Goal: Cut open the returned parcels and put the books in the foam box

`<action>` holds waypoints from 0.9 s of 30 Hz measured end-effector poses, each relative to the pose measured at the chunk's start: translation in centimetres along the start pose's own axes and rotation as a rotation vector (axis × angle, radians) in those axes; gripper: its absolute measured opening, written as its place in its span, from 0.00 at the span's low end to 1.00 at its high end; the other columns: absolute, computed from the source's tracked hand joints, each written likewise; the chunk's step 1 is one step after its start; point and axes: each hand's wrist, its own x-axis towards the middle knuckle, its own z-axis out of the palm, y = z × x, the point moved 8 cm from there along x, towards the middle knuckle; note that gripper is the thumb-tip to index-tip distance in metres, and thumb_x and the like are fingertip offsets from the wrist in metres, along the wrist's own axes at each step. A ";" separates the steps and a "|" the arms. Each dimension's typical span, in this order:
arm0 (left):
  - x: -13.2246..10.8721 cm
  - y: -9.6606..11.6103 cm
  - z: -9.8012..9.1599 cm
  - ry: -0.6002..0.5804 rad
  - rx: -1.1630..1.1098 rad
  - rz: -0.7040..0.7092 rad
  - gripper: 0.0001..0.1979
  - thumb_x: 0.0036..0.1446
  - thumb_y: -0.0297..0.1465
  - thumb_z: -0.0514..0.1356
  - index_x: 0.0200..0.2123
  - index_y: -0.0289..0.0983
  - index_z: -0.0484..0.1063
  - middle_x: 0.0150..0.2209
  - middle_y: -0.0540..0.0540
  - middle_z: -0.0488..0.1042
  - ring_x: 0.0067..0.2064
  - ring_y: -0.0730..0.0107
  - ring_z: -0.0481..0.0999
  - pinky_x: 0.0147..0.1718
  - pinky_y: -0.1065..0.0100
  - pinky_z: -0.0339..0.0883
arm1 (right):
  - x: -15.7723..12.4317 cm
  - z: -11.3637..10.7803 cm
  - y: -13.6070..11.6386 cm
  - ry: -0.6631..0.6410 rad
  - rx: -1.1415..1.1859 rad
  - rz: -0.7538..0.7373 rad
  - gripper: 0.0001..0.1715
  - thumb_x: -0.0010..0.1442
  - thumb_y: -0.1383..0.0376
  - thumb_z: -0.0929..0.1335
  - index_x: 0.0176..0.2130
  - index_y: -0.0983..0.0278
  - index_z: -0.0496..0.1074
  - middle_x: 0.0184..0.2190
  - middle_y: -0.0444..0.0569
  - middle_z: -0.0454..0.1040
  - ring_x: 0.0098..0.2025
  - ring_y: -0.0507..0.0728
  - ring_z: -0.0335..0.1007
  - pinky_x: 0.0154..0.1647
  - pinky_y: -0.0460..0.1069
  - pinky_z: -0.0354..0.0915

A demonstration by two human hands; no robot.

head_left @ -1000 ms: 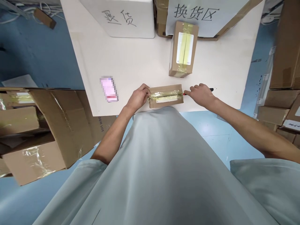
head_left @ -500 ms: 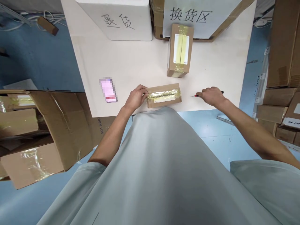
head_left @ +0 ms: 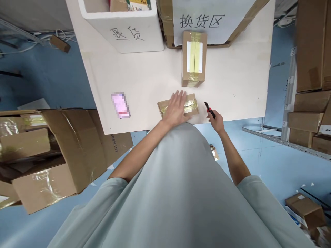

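A small taped cardboard box (head_left: 191, 105) lies near the front edge of the white table (head_left: 139, 77). My left hand (head_left: 176, 108) rests flat across its middle, fingers stretched out and pointing away from me, covering part of the tape and label. To the right of the box, my right hand (head_left: 215, 120) is closed around a red and black utility knife (head_left: 210, 110), whose tip points away from me. Behind the small box stands a taller cardboard box (head_left: 194, 58) with yellowish tape over a white label.
A white foam bin (head_left: 134, 34) and a large carton with a paper sign (head_left: 201, 20) stand at the back. A blurred pink phone (head_left: 121, 105) lies at left. An open carton of boxes (head_left: 74, 148) is on the left, and stacked boxes (head_left: 305, 113) on the right.
My left hand has moved from the box's left end onto its top and flattened. My right hand has come in closer to the box, and the knife now points away from me instead of left.
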 end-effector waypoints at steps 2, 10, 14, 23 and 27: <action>1.9 1.6 2.5 -0.046 -0.007 0.042 0.67 0.58 0.50 0.75 0.85 0.31 0.40 0.83 0.23 0.50 0.84 0.22 0.46 0.81 0.28 0.36 | -0.3 0.2 -0.6 0.025 0.062 0.000 0.42 0.72 0.32 0.61 0.57 0.63 0.76 0.40 0.53 0.85 0.36 0.59 0.78 0.46 0.56 0.79; 1.9 2.5 0.4 -0.013 -0.068 0.046 0.65 0.53 0.33 0.71 0.85 0.31 0.36 0.76 0.22 0.60 0.77 0.22 0.59 0.77 0.26 0.49 | -2.1 -1.1 -5.2 0.100 0.118 -0.045 0.43 0.71 0.29 0.59 0.55 0.60 0.76 0.40 0.52 0.83 0.37 0.59 0.79 0.45 0.56 0.80; -1.7 2.3 -4.5 0.060 -0.142 0.026 0.67 0.58 0.39 0.73 0.85 0.44 0.31 0.78 0.29 0.56 0.78 0.28 0.59 0.75 0.29 0.59 | -3.6 -2.4 -8.0 0.173 0.141 -0.086 0.38 0.75 0.33 0.60 0.55 0.59 0.77 0.42 0.52 0.84 0.36 0.59 0.79 0.46 0.56 0.80; -8.4 -3.2 -6.1 0.126 -0.287 -0.136 0.68 0.62 0.54 0.74 0.85 0.45 0.29 0.80 0.30 0.49 0.81 0.37 0.56 0.74 0.39 0.67 | -5.5 -0.7 -12.7 0.127 0.037 -0.162 0.33 0.79 0.41 0.59 0.65 0.58 0.74 0.48 0.53 0.85 0.44 0.62 0.82 0.52 0.58 0.79; -10.1 -4.9 -6.5 0.092 -0.332 -0.229 0.67 0.55 0.62 0.76 0.84 0.47 0.44 0.79 0.32 0.55 0.79 0.34 0.60 0.71 0.39 0.72 | -5.7 2.7 -13.2 -0.004 -0.051 -0.175 0.34 0.80 0.41 0.58 0.67 0.56 0.73 0.49 0.53 0.85 0.46 0.63 0.83 0.52 0.58 0.79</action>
